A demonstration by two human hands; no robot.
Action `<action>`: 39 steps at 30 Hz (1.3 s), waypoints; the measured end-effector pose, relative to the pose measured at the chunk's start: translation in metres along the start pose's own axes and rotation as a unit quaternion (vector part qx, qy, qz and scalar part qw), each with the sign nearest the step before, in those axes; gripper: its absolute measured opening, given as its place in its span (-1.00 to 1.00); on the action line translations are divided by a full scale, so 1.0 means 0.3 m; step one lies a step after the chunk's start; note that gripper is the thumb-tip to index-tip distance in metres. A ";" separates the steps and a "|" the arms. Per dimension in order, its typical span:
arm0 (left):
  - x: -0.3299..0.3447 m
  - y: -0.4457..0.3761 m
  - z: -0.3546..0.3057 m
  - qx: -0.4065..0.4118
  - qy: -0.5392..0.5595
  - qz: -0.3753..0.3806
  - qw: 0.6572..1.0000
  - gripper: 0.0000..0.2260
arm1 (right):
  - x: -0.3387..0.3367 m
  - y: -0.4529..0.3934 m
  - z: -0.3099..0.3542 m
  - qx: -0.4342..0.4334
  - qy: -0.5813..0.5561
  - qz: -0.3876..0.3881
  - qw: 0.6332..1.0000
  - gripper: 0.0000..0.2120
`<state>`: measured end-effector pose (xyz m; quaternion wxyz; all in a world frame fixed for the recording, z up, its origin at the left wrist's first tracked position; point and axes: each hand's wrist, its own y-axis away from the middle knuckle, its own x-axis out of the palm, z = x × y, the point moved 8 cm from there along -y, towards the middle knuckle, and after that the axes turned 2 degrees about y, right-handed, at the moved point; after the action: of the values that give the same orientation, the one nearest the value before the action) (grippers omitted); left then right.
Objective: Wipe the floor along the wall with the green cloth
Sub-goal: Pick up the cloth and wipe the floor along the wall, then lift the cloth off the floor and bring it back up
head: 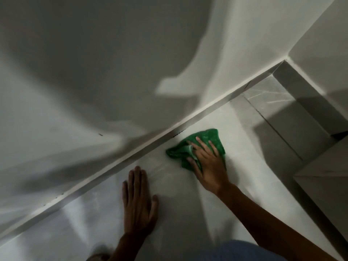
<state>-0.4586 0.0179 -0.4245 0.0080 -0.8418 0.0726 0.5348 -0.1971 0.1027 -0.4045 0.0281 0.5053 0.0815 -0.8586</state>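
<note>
1. Head view, centre right of the frame: the green cloth (205,146) is seen bunched on the pale floor (169,213), just beside the baseboard (131,157) that runs diagonally from lower left to upper right under the white wall (94,72).
2. The right hand (209,164) is laid flat on the cloth with fingers spread; nothing is pinched.
3. The left hand (138,202) is planted palm-down on the bare floor at lower centre, fingers loosely together, thumb out, apparently as a support.
4. Darker tiles (278,113) and a corner are shown at upper right.
5. For a good stroke, it is judged that even pressure should be kept through the palm, the cloth edge should be run against the baseboard, and passes should be overlapped toward the corner.
</note>
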 end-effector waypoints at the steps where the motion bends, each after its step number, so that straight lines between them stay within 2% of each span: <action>1: -0.005 -0.003 -0.002 0.003 -0.002 0.005 1.000 -0.23 | -0.007 0.030 0.011 -0.002 -0.006 0.009 1.000 -0.53; 5: -0.021 0.005 -0.019 0.018 -0.007 0.015 1.000 -0.27 | -0.052 0.190 0.046 -0.020 -0.052 0.007 0.998 -0.50; 7: -0.038 0.002 -0.022 0.018 0.005 0.017 1.000 -0.29 | -0.003 0.289 0.061 -0.018 -0.071 0.062 0.995 -0.43; 8: -0.049 -0.004 -0.021 0.015 0.015 0.018 1.000 -0.30 | 0.020 0.330 0.074 -0.008 -0.051 0.107 0.993 -0.35; 9: -0.059 -0.015 -0.022 0.014 0.028 0.023 0.999 -0.32 | 0.064 0.374 0.064 0.033 -0.063 0.165 0.984 -0.18; 10: -0.068 -0.029 -0.026 0.014 0.041 0.032 0.999 -0.34 | 0.090 0.417 0.056 0.121 -0.135 0.231 0.956 0.06; 11: -0.077 -0.044 -0.034 0.017 0.047 0.051 0.997 -0.35 | 0.089 0.454 0.061 0.216 -0.228 0.264 0.912 0.27; 12: -0.082 -0.058 -0.042 0.022 0.050 0.078 0.995 -0.35 | 0.093 0.496 0.063 0.295 -0.305 0.273 0.863 0.29; 15: -0.171 -0.113 -0.149 0.038 0.060 0.185 0.980 -0.23 | -0.117 0.514 0.170 0.460 -0.476 0.254 0.706 -0.31; 17: -0.258 -0.153 -0.253 0.033 0.078 0.238 0.968 -0.15 | -0.264 0.497 0.223 0.555 -0.615 0.142 0.542 -0.54; 18: -0.322 -0.180 -0.318 0.033 0.087 0.245 0.965 -0.13 | -0.373 0.466 0.265 0.556 -0.676 0.081 0.476 -0.58; 19: -0.389 -0.205 -0.387 0.038 0.090 0.244 0.965 -0.12 | -0.479 0.437 0.291 0.549 -0.714 0.036 0.432 -0.56; 21: -0.529 -0.242 -0.534 0.070 0.084 0.222 0.969 -0.17 | -0.717 0.394 0.348 0.548 -0.737 -0.026 0.395 -0.50; 23: -0.662 -0.263 -0.676 0.139 0.077 0.192 0.968 -0.29 | -0.934 0.382 0.389 0.520 -0.761 -0.079 0.378 -0.48; 25: -0.786 -0.283 -0.843 0.188 0.087 0.197 0.958 -0.37 | -1.156 0.389 0.404 0.510 -0.771 -0.126 0.361 -0.48; 29: -0.978 -0.279 -1.195 0.220 0.099 0.230 0.943 -0.34 | -1.525 0.474 0.391 0.497 -0.756 -0.243 0.350 -0.51; 32: -1.048 -0.231 -1.435 0.275 0.112 0.242 0.924 -0.37 | -1.746 0.573 0.346 0.521 -0.715 -0.313 0.346 -0.50; 36: -1.037 -0.175 -1.719 0.274 0.117 0.277 0.913 -0.32 | -2.006 0.709 0.246 0.558 -0.634 -0.362 0.395 -0.45; 39: -0.979 -0.158 -1.882 0.289 0.119 0.291 0.904 -0.31 | -2.139 0.770 0.141 0.580 -0.540 -0.374 0.482 -0.43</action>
<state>-0.0674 0.0466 0.0790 0.0869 -0.8015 0.4660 0.3645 0.1095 -0.1538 0.1495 -0.5569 -0.2339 -0.2844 -0.7445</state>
